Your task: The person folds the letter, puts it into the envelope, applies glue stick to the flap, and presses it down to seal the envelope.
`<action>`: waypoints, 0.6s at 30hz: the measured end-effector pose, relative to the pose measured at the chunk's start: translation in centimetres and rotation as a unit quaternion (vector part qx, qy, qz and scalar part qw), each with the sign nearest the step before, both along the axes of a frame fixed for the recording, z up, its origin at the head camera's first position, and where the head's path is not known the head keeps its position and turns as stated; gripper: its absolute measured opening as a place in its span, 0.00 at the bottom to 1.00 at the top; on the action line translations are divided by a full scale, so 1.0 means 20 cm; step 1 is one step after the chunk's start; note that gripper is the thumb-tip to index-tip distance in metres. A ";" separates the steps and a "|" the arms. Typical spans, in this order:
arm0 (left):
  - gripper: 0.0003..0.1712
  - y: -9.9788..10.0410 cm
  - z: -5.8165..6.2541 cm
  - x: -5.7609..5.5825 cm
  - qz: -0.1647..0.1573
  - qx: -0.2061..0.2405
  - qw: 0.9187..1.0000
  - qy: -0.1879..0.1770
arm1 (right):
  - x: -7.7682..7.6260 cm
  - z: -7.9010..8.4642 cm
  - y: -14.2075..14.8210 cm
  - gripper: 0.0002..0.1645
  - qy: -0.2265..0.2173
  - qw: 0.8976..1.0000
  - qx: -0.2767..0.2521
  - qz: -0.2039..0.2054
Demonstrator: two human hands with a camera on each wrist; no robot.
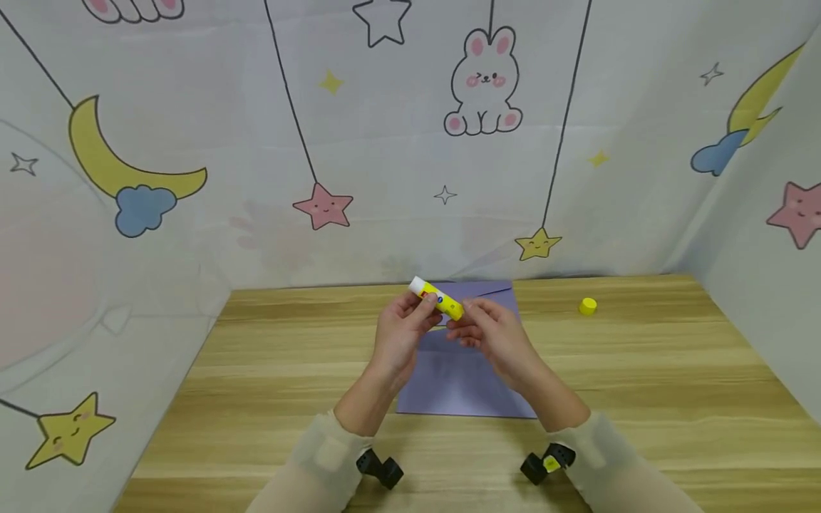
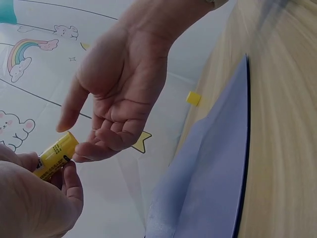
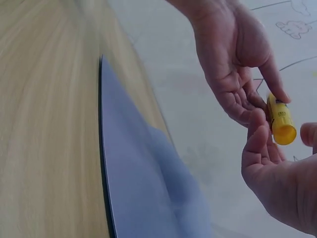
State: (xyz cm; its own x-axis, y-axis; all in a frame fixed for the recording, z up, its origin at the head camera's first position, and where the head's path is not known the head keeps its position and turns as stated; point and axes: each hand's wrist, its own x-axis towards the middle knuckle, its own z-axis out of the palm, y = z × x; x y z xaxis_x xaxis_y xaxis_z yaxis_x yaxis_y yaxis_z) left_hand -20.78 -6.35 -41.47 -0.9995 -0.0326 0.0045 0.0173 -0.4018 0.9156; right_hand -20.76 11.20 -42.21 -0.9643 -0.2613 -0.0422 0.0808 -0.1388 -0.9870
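My left hand (image 1: 400, 331) pinches a yellow glue stick (image 1: 444, 302) between thumb and fingers, its white end tilted up to the left. At the yellow base end is my right hand (image 1: 503, 342), fingers loosely bent beside it. In the right wrist view the right thumb (image 3: 309, 135) stands apart from the glue stick's base (image 3: 284, 134), with the fingertips close on the other side. Below both hands a purple envelope (image 1: 468, 388) lies on the table, its flap side away from me and partly hidden by the hands.
A small yellow cap (image 1: 587, 306) stands on the wooden table (image 1: 641, 385), right of the envelope near the back edge. A white cloth with cartoon prints (image 1: 398, 142) hangs behind the table and along its sides.
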 end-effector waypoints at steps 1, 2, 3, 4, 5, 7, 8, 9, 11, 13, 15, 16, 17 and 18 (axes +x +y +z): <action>0.16 0.00 0.00 0.00 -0.001 -0.003 1.000 0.001 | 0.00 0.00 0.00 0.22 -0.020 1.000 -0.016 0.007; 0.16 0.00 -0.01 0.00 -0.002 -0.005 1.000 0.001 | 0.00 0.00 0.00 0.22 -0.032 0.999 -0.025 0.011; 0.16 0.00 -0.01 0.00 -0.004 -0.006 1.000 0.001 | 0.00 0.00 0.00 0.20 -0.037 0.999 -0.031 0.011; 0.17 0.00 -0.01 0.00 -0.004 -0.006 1.000 0.000 | 0.00 -0.01 0.00 0.19 -0.037 0.999 -0.035 0.011; 0.17 0.00 -0.01 0.00 -0.003 -0.006 1.000 0.000 | 0.00 -0.01 0.00 0.18 -0.029 0.999 -0.034 0.011; 0.17 0.00 -0.01 0.00 -0.002 -0.003 1.000 0.000 | 0.00 -0.02 0.00 0.16 0.002 1.000 -0.024 0.001; 0.17 0.00 -0.01 0.00 -0.002 -0.002 1.000 -0.001 | 0.00 -0.02 0.00 0.16 0.023 1.000 -0.016 -0.007; 0.17 0.00 -0.01 0.00 -0.001 -0.001 1.000 -0.001 | 0.00 -0.02 0.00 0.15 0.047 0.999 -0.004 -0.015; 0.17 0.00 -0.01 0.00 -0.001 0.000 1.000 -0.003 | 0.01 -0.03 -0.01 0.16 0.103 0.994 0.029 -0.036; 0.17 0.00 0.00 0.00 -0.001 0.001 1.000 -0.005 | 0.01 -0.03 -0.02 0.15 0.165 0.981 0.075 -0.062; 0.17 0.00 0.00 0.00 -0.001 0.002 1.000 -0.005 | 0.02 -0.04 -0.03 0.15 0.222 0.964 0.116 -0.086; 0.17 0.00 0.00 0.00 0.000 0.004 1.000 -0.006 | 0.02 -0.04 -0.03 0.14 0.247 0.955 0.133 -0.098; 0.16 0.00 0.00 0.00 0.001 0.005 1.000 -0.005 | 0.02 -0.04 -0.04 0.14 0.267 0.946 0.149 -0.108; 0.16 0.00 0.00 0.00 0.001 0.006 1.000 -0.005 | 0.03 -0.04 -0.04 0.14 0.280 0.940 0.158 -0.113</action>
